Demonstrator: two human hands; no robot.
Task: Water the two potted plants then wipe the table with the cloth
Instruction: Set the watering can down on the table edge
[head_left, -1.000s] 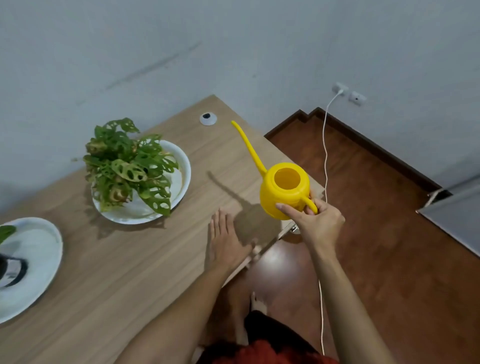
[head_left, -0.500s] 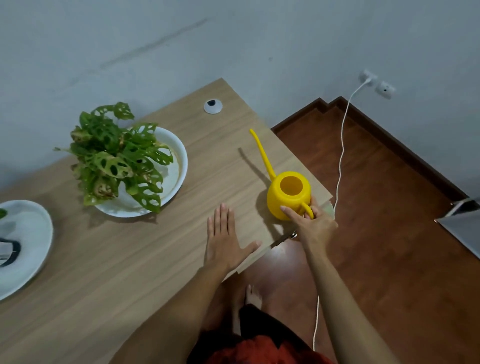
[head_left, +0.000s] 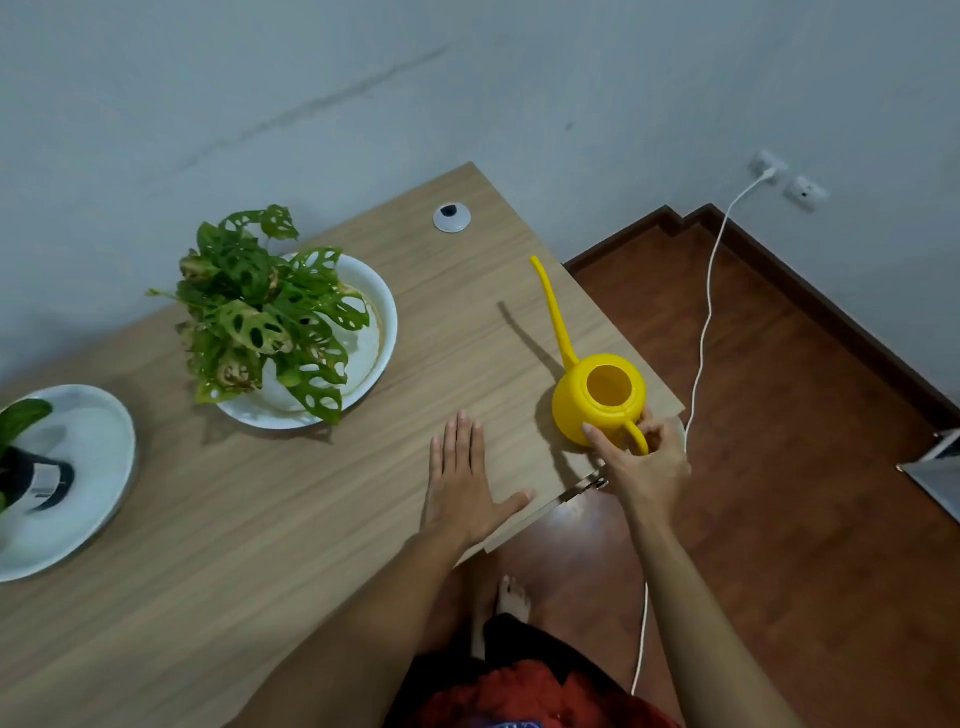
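I have lowered the round yellow plastic watering can (head_left: 597, 402) onto the wooden surface (head_left: 311, 519) near its right corner, my right hand (head_left: 641, 462) still curled round its handle, my left hand (head_left: 465, 480) flat and empty, so watering looks done.

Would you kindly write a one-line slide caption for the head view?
Right hand grips the yellow watering can at the table corner; left hand rests flat beside it.
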